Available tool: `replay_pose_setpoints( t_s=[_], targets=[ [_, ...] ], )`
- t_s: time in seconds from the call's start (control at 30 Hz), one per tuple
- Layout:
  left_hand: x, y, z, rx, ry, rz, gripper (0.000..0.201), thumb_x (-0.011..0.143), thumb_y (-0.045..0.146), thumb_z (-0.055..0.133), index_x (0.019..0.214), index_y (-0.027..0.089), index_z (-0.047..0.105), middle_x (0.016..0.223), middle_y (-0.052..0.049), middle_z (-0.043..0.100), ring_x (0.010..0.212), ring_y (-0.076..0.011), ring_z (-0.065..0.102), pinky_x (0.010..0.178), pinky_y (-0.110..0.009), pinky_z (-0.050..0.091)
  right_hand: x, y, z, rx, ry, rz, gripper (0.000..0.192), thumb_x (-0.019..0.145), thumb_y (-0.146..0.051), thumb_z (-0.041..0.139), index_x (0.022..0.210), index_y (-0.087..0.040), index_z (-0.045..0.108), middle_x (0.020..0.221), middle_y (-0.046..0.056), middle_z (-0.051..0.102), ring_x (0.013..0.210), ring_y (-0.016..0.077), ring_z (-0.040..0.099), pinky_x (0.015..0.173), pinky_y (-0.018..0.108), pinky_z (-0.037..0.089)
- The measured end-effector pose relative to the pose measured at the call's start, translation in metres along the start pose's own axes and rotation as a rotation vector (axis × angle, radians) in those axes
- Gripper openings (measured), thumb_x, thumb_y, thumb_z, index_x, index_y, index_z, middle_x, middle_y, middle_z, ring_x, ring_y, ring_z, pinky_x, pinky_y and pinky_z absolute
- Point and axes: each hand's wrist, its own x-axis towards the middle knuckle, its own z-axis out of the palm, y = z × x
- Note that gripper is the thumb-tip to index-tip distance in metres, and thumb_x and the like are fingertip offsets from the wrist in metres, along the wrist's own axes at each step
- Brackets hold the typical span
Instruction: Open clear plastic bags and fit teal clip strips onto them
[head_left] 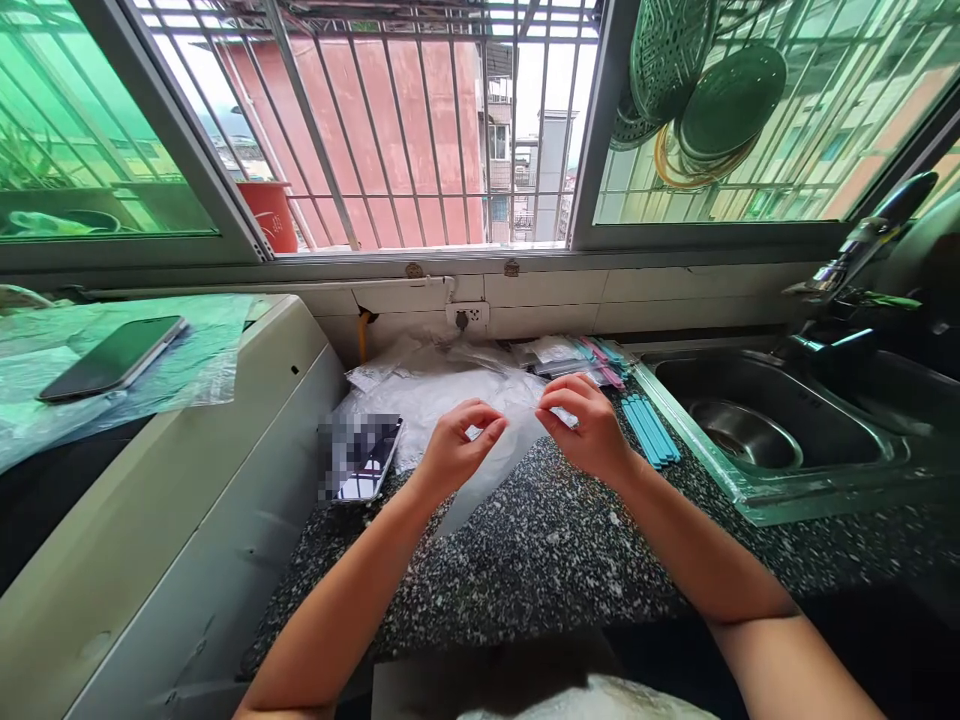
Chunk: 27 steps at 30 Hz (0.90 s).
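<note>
Between my two hands hangs a thin, see-through plastic bag (pixel 489 478), slanting down to the left above the speckled counter (pixel 540 560). My left hand (pixel 466 440) pinches its upper left edge between thumb and fingers. At the upper right corner, my right hand (pixel 585 422) grips it with fingertips pressed together. Behind the hands lies a heap of clear plastic bags (pixel 450 375). Several light-blue strips (pixel 649 430) lie side by side to the right of my right hand.
A phone (pixel 371 460) lies on the counter at left, and another phone (pixel 112 358) on the plastic-covered cabinet (pixel 247 400). Packed items with pink and blue pieces (pixel 600 360) sit near the wall. A steel sink (pixel 750 400) with a faucet (pixel 862 240) is at right.
</note>
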Motion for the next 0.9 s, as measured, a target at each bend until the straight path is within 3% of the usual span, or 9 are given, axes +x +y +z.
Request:
replay_pose_setpoints(
  t_s=[0.3,0.57,0.9],
  targets=[
    [0.01,0.0,0.004,-0.059,-0.014,0.003,0.019,0.082,0.028,0.056,0.071,0.016,0.065,0.069,-0.003,0.061,0.065,-0.012,0.055,0.062,-0.024,0.045,0.007,0.002,-0.02,-0.011,-0.041,-0.06,0.01,0.083,-0.018,0.056,0.074,-0.021,0.056,0.082,0.003,0.06,0.08,0.017,0.054,0.074,0.034,0.045],
    [0.004,-0.001,0.0,-0.074,-0.071,0.038,0.016,0.083,0.024,0.055,0.074,0.016,0.065,0.071,-0.003,0.061,0.067,-0.0124,0.056,0.063,-0.025,0.045,0.005,0.0,-0.02,-0.027,-0.22,-0.071,0.009,0.083,-0.017,0.056,0.075,-0.022,0.057,0.099,0.004,0.063,0.094,0.0188,0.053,0.082,0.038,0.046],
    [-0.001,0.009,0.001,-0.016,-0.143,0.077,0.017,0.085,0.024,0.053,0.075,0.017,0.064,0.071,-0.003,0.059,0.068,-0.0131,0.054,0.064,-0.026,0.044,0.005,-0.005,-0.015,-0.039,-0.188,-0.084,0.01,0.081,-0.017,0.056,0.072,-0.022,0.057,0.075,0.001,0.066,0.077,0.0166,0.056,0.076,0.035,0.045]
  ],
)
